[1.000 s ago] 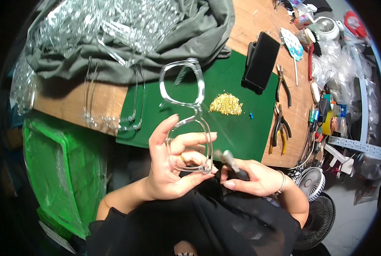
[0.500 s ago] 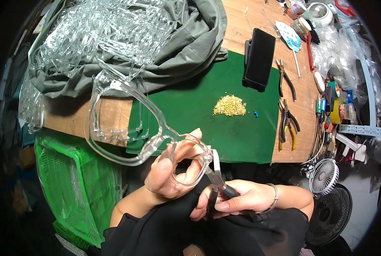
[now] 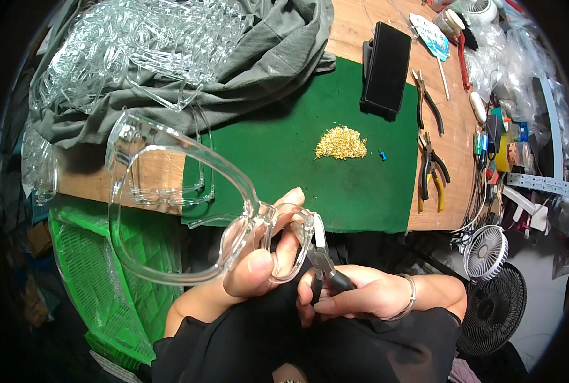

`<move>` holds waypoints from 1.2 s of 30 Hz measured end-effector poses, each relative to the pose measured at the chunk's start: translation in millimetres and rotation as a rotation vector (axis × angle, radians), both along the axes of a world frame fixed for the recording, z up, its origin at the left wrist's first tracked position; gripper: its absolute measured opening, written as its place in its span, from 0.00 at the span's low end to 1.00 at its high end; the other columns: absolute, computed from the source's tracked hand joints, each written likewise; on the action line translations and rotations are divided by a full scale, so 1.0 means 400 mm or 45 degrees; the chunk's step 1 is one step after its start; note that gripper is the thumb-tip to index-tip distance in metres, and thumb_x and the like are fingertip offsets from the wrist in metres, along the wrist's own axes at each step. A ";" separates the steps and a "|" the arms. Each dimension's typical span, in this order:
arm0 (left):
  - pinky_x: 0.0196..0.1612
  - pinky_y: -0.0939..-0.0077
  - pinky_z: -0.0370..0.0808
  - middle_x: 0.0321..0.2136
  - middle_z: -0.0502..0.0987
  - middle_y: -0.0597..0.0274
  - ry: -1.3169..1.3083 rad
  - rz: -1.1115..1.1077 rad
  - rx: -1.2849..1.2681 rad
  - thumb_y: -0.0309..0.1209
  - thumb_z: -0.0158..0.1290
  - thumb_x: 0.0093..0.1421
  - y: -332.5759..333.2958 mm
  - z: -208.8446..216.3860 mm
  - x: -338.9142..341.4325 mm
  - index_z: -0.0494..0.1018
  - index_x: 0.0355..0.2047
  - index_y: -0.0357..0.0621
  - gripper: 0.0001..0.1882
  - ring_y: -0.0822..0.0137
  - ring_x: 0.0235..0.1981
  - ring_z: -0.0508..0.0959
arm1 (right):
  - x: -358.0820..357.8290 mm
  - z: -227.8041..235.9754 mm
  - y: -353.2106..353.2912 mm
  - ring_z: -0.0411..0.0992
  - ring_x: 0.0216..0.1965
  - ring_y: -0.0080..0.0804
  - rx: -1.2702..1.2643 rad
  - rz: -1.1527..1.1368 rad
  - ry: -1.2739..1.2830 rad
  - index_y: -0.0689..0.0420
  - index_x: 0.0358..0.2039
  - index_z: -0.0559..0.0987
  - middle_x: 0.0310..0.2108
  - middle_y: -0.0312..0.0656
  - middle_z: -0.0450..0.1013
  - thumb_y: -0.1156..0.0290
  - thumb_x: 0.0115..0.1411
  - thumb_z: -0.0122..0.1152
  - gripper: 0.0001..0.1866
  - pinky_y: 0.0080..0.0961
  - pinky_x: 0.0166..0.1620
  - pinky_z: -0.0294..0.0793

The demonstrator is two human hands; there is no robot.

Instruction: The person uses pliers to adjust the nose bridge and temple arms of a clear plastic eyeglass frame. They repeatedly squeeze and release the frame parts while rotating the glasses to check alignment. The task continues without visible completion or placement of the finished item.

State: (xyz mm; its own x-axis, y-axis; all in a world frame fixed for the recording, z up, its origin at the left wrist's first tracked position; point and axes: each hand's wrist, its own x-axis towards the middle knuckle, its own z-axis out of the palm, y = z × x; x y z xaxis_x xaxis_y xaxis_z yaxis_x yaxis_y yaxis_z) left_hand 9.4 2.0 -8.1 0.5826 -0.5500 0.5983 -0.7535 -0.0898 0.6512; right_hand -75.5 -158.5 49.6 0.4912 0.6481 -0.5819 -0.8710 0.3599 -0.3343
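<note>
A clear plastic eyeglass frame [image 3: 176, 279] is held in my left hand [image 3: 252, 271], with thumb and fingers closed around its right-hand rim. My right hand [image 3: 364, 293] grips a pair of pliers [image 3: 321, 260] by dark handles. The jaws point up and meet the frame's right outer corner, at the hinge area; whether they bite on a small part there is hidden. Beyond my hands, a heap of small gold-coloured metal pieces [image 3: 342, 143] lies on a green mat [image 3: 272, 147]. A small blue pin [image 3: 382, 156] sits beside it.
Many clear frames [image 3: 150, 51] are piled on grey cloth [image 3: 284, 70] at far left. A black phone [image 3: 386, 70] stands behind the mat. Two more pliers [image 3: 428, 102] lie to its right. A green crate [image 3: 99, 268] is at lower left, fans [image 3: 485, 252] at lower right.
The eyeglass frame has swung slightly, its free left rim now lower and further left. The pliers' jaws stay at its right corner. The whole view has shifted a little, the table moving upward.
</note>
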 end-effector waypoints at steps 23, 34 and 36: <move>0.33 0.72 0.78 0.49 0.63 0.31 0.004 0.047 -0.021 0.09 0.53 0.45 -0.001 -0.023 -0.006 0.37 0.56 0.49 0.46 0.56 0.35 0.77 | -0.016 -0.030 0.021 0.66 0.29 0.17 0.163 -0.126 0.043 0.57 0.36 0.69 0.32 0.38 0.70 0.68 0.61 0.48 0.08 0.10 0.24 0.58; 0.32 0.73 0.77 0.48 0.63 0.31 0.008 0.042 -0.014 0.09 0.52 0.46 0.003 -0.021 -0.011 0.39 0.55 0.47 0.43 0.56 0.34 0.77 | -0.019 -0.035 0.035 0.67 0.25 0.17 0.048 -0.175 -0.037 0.56 0.31 0.69 0.25 0.35 0.70 0.64 0.63 0.47 0.10 0.13 0.24 0.61; 0.32 0.73 0.77 0.48 0.63 0.30 0.010 0.040 -0.014 0.09 0.51 0.46 0.004 -0.024 -0.011 0.39 0.55 0.47 0.43 0.56 0.34 0.77 | -0.020 -0.037 0.045 0.67 0.25 0.17 0.017 -0.236 -0.051 0.57 0.29 0.69 0.23 0.34 0.69 0.64 0.63 0.48 0.11 0.14 0.25 0.63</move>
